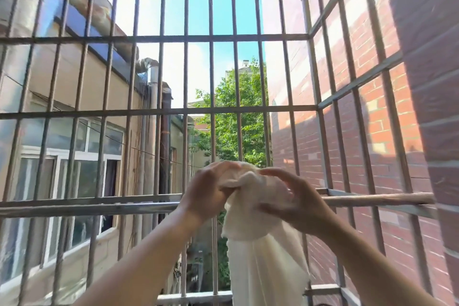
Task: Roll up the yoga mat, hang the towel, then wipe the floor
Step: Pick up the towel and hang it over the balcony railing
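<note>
A white towel (258, 243) hangs bunched between both my hands, its lower part drooping in front of me. My left hand (208, 191) grips the towel's top from the left, fingers curled over the cloth. My right hand (295, 204) holds the same bunch from the right, fingers curled around it. Both hands are raised just above a horizontal metal rail (372, 199) that crosses the window cage. The towel's upper end sits at about the rail's height; whether it touches the rail is hidden by my hands.
A metal security cage of vertical bars (185, 82) and crossbars encloses the window on the front and right. A red brick wall (427, 107) stands close on the right. Outside are a beige building (74, 112) and a green tree (231, 126).
</note>
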The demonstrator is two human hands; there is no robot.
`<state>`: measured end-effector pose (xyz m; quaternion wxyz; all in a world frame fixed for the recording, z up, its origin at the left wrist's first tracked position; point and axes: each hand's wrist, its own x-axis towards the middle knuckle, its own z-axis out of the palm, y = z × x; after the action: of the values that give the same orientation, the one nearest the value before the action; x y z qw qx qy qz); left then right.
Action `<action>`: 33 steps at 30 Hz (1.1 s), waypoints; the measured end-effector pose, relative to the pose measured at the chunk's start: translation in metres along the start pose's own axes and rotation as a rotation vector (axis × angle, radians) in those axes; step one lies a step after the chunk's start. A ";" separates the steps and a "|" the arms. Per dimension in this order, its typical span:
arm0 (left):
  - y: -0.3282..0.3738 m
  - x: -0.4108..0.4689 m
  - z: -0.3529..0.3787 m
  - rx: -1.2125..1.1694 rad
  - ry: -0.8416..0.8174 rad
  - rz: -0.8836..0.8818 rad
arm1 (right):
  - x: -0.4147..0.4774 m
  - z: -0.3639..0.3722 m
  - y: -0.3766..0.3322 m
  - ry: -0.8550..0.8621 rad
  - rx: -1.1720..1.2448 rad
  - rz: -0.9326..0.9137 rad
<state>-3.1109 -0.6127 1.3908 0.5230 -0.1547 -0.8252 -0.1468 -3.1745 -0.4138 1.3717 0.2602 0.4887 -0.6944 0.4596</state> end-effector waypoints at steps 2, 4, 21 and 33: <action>-0.005 0.004 0.003 -0.006 -0.010 -0.030 | -0.001 0.004 0.012 0.025 -0.081 -0.057; -0.009 0.008 0.005 0.013 -0.048 -0.033 | 0.003 0.006 0.020 0.107 -0.118 -0.061; -0.055 0.049 0.000 0.103 0.049 -0.126 | 0.104 0.007 0.045 0.224 -0.210 -0.070; -0.107 0.020 0.033 -0.051 -0.210 -0.122 | 0.113 0.027 0.101 -0.066 -0.305 0.121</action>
<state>-3.1896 -0.6945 1.3864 0.4197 -0.1321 -0.8793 -0.1822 -3.3087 -0.4780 1.4126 0.2806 0.4157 -0.7923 0.3474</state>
